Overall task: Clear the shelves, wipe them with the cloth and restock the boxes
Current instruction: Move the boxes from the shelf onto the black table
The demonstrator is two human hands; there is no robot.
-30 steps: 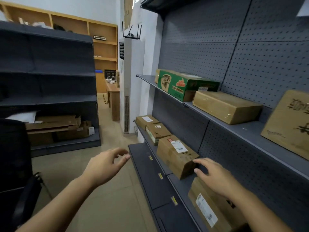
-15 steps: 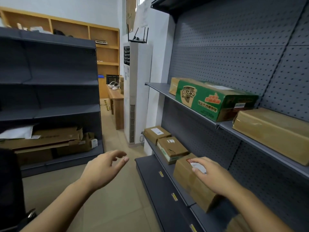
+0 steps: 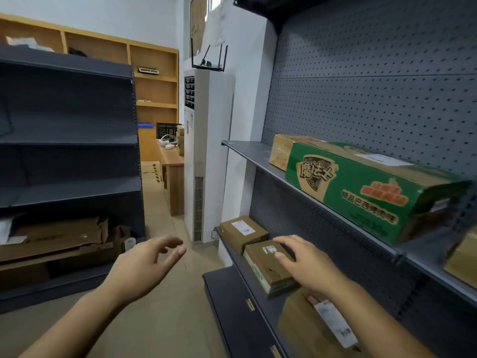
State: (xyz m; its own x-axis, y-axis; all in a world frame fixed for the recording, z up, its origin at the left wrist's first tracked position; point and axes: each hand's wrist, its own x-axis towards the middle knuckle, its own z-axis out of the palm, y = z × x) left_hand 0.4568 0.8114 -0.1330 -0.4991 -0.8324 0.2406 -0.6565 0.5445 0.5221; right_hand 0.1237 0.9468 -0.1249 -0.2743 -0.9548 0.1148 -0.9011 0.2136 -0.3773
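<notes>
- The right hand (image 3: 307,264) lies on top of a small box (image 3: 263,270). Its fingers are spread and nearly straight, with the thumb tip on the lid by the label. It touches the box and does not yet clasp it.
- That box sits directly under the right palm, on the middle shelf (image 3: 237,259). Its long axis runs along the shelf edge, away from the wrist. The fingers cross it from the back side.
- Judging from this, the lift turns on the fingers wrapping over the far long edge, or on the other hand coming in to take the front face.
- The left hand (image 3: 144,264) hangs in the air to the left of the box, over the floor (image 3: 167,319). It is loosely open and holds nothing. It is well apart from the box, so the right hand is the nearer one.
- Just beyond the right fingertips stands a second labelled box (image 3: 242,229). Beneath the right forearm lies a third (image 3: 304,329).
- Above the right hand, an upper shelf (image 3: 247,153) carries a green box (image 3: 361,187).
- No cloth shows, and the clearing appears to be just beginning.
</notes>
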